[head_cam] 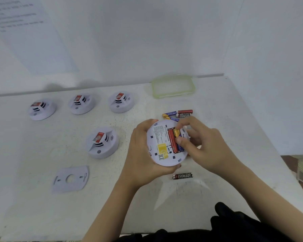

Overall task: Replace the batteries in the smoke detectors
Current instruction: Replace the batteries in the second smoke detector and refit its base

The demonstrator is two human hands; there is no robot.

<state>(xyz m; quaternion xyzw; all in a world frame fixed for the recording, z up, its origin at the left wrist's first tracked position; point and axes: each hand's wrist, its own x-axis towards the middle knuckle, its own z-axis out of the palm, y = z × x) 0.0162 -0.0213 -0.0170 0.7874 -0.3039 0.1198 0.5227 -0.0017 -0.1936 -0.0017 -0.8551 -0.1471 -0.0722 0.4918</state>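
I can't read the blurry words on the paper (23,25) on the wall. My right hand (202,145) covers part of the blue battery (179,147). The print on the smoke detector (164,144) is too small for me.

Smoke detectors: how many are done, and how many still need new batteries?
I can't tell that any is finished. The left hand holds one open smoke detector while the right hand works a purple battery beside a red battery. Four closed detectors wait, loose batteries lie around, and the back plate is off.
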